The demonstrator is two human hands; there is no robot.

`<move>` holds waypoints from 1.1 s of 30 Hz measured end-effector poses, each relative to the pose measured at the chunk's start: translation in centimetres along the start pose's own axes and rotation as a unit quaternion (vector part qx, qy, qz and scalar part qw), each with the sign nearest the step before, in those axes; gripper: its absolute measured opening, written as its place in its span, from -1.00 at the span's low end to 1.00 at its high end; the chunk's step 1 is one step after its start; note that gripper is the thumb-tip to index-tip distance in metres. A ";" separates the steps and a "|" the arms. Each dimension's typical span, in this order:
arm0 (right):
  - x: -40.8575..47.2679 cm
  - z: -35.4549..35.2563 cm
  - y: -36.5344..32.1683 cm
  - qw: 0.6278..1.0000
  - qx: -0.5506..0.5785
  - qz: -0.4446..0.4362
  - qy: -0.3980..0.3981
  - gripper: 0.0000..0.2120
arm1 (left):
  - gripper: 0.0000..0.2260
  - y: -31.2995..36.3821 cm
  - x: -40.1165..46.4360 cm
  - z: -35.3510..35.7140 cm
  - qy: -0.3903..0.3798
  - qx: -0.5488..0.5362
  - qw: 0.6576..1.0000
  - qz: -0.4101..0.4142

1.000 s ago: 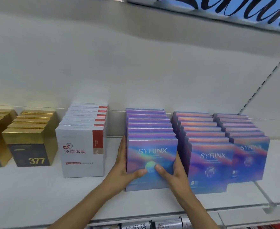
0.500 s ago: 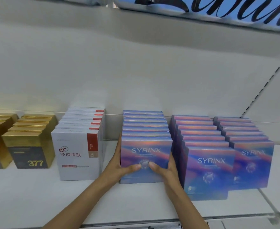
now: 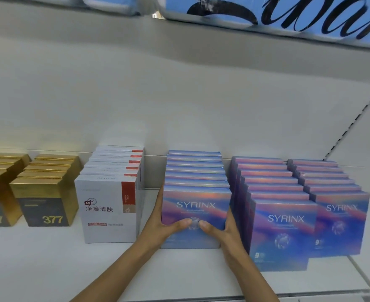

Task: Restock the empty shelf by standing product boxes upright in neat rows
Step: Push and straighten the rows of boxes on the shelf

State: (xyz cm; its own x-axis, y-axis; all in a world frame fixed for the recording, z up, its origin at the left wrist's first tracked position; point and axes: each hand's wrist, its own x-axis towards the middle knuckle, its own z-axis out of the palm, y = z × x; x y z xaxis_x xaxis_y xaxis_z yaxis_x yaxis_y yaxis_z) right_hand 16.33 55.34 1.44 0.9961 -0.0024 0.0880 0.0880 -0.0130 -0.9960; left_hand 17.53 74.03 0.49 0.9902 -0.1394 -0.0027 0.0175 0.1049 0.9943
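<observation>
The row of iridescent purple-blue SYRINX cardboard boxes [image 3: 196,192] stands upright on the white shelf [image 3: 48,269], just right of the white-and-red boxes [image 3: 108,205]. The left hand [image 3: 161,225] and right hand [image 3: 222,231] clamp its 2 sides, fingers flat along them, thumbs pressing the front box — likely to square the row and push it back.

blue banner [image 3: 266,16] with black script overhead

Head camera, close, facing shelf [image 3: 48,269], angled slightly down.
</observation>
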 end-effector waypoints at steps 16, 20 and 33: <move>1.4 -0.2 -0.1 0.997 0.063 0.039 -0.021 -0.24 | 0.04 -1.2 0.6 -0.3 0.029 0.001 1.000 -0.002; 1.8 -0.4 -0.4 0.998 0.039 0.035 -0.021 -0.34 | -0.03 -1.3 0.7 -0.2 0.040 0.017 0.999 0.004; -3.9 -5.3 -4.5 0.958 -0.220 -0.183 -0.006 -0.38 | -0.04 1.7 -4.6 5.5 0.309 0.341 0.856 0.236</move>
State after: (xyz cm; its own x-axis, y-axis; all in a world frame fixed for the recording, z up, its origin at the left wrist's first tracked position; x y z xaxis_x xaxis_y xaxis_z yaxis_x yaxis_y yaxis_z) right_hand 12.03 50.15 5.63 0.8990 0.0940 0.4278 0.4240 -0.4320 -0.7960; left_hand 12.24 69.42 2.79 0.7524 0.3292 0.5706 -0.2818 -0.6222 0.7304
